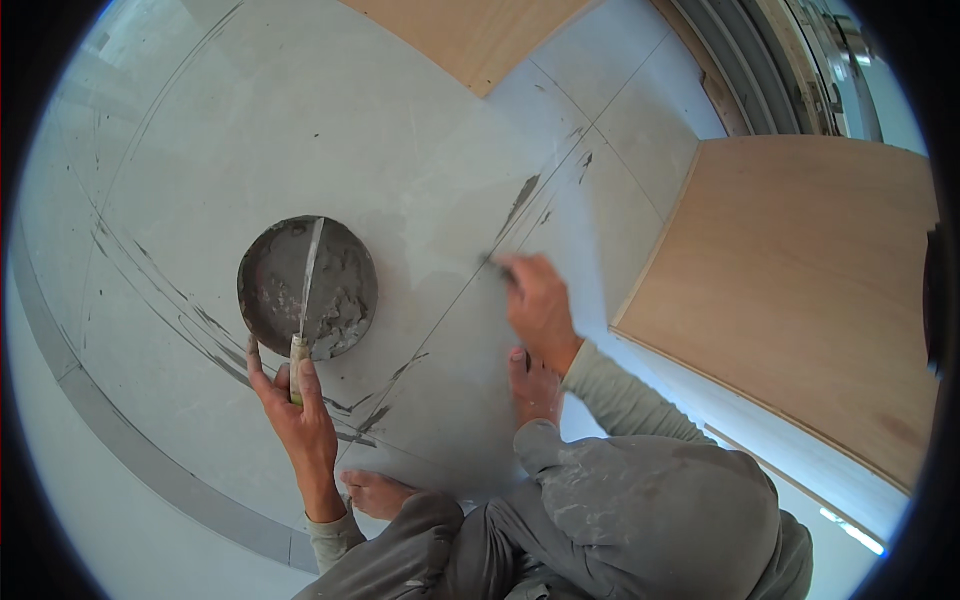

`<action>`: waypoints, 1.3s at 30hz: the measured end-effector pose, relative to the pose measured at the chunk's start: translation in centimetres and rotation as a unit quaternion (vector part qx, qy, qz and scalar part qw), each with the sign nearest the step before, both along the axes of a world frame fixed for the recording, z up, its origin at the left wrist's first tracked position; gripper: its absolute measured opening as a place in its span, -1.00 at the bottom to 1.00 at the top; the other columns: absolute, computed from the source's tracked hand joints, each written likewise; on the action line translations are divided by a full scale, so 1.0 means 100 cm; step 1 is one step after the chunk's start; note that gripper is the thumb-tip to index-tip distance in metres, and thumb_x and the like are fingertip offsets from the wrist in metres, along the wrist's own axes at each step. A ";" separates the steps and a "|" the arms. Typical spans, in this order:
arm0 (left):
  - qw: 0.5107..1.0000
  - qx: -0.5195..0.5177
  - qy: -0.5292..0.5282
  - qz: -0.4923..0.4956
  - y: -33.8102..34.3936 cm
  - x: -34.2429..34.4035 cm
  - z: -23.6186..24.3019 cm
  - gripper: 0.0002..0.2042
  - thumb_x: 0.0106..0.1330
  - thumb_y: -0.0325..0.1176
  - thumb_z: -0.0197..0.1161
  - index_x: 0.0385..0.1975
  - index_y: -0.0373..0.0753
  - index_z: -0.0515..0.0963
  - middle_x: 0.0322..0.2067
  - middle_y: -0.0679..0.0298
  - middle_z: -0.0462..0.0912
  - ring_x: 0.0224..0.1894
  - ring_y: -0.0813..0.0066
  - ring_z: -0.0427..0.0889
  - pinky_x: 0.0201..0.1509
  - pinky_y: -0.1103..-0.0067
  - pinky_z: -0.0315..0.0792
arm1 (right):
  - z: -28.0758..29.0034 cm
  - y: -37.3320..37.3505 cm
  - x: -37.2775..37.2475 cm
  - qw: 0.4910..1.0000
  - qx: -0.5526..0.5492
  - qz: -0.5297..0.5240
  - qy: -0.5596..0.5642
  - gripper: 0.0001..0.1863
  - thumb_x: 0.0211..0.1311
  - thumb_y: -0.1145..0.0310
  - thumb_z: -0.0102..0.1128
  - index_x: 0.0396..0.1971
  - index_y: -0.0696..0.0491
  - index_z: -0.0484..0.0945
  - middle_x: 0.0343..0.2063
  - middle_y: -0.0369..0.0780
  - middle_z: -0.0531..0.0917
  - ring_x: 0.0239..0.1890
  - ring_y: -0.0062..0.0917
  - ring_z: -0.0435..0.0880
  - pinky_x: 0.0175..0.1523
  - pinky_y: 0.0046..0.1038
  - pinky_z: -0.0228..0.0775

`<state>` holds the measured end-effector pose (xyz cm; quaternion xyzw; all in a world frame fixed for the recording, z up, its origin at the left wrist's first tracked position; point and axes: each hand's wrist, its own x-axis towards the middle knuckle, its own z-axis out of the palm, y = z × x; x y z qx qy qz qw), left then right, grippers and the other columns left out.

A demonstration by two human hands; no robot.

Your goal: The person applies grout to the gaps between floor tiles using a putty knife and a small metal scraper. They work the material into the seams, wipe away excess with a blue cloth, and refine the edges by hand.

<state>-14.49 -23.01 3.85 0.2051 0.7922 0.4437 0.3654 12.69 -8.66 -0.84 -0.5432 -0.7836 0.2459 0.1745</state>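
My left hand (pixel 302 425) grips the pale handle of a long, narrow-bladed trowel (pixel 311 275). Its blade lies across a round dark bowl (pixel 373 262) on the tiled floor. Wet grey grout (pixel 280 275) fills much of the bowl, with thicker lumps at its right side. My right hand (pixel 540 305) is closed, low over a tile joint to the right of the bowl. A small dark piece (pixel 492 262) shows at its fingertips, blurred, and its kind cannot be made out. Grey smears (pixel 520 200) lie along that joint.
Pale floor tiles (pixel 420 130) surround the bowl, with more grout streaks (pixel 215 345) at the left. A large wooden board (pixel 790 280) stands at the right, another wooden panel (pixel 470 40) at the top. My bare feet (pixel 540 395) are close to the work. A grey border strip (pixel 150 465) curves along the left.
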 end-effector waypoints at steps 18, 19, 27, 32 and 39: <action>0.999 -0.014 0.050 -0.015 -0.004 -0.010 -0.004 -0.51 0.31 -0.54 0.20 0.28 -0.38 0.45 -0.63 0.43 0.50 -0.56 0.77 0.33 -0.44 0.74 0.24 | -0.006 0.050 0.012 0.998 0.053 -0.014 0.008 -0.71 0.21 0.58 0.15 -0.07 0.08 0.64 -0.27 0.03 0.68 -0.19 -0.02 0.65 -0.05 -0.12 0.50; 0.998 -0.016 0.052 -0.014 -0.006 -0.010 -0.005 -0.51 0.31 -0.54 0.20 0.28 -0.38 0.45 -0.63 0.43 0.50 -0.56 0.77 0.33 -0.44 0.74 0.24 | -0.003 0.045 0.011 0.998 -0.024 -0.010 0.050 -0.73 0.23 0.57 0.15 -0.08 0.08 0.64 -0.27 0.04 0.69 -0.18 -0.02 0.66 -0.04 -0.13 0.50; 0.999 -0.028 0.006 -0.041 -0.003 -0.013 0.001 -0.68 0.38 -0.51 0.11 0.08 -0.41 0.61 -0.53 0.42 0.54 -0.50 0.74 0.38 -0.35 0.72 0.31 | -0.018 0.190 0.072 0.965 0.166 -0.193 -0.063 -0.80 0.29 0.50 0.16 -0.11 0.10 0.60 -0.29 0.02 0.71 -0.18 0.02 0.67 -0.08 -0.12 0.51; 0.998 0.018 0.047 -0.044 -0.018 -0.019 -0.014 -0.67 0.39 -0.50 0.12 0.12 -0.40 0.58 -0.30 0.38 0.57 -0.35 0.73 0.39 -0.22 0.70 0.32 | -0.025 0.094 0.035 0.990 0.110 -0.088 -0.026 -0.80 0.29 0.50 0.16 -0.10 0.08 0.56 -0.31 0.00 0.65 -0.21 0.02 0.61 -0.14 -0.04 0.43; 0.996 0.048 0.067 -0.027 0.000 -0.005 0.000 -0.65 0.40 -0.49 0.14 0.16 -0.39 0.48 -0.22 0.40 0.51 -0.36 0.72 0.34 -0.24 0.69 0.31 | 0.013 -0.018 -0.013 0.986 -0.127 -0.022 0.101 -0.65 0.19 0.62 0.14 -0.03 0.06 0.65 -0.13 0.00 0.69 -0.09 -0.08 0.66 0.00 -0.20 0.53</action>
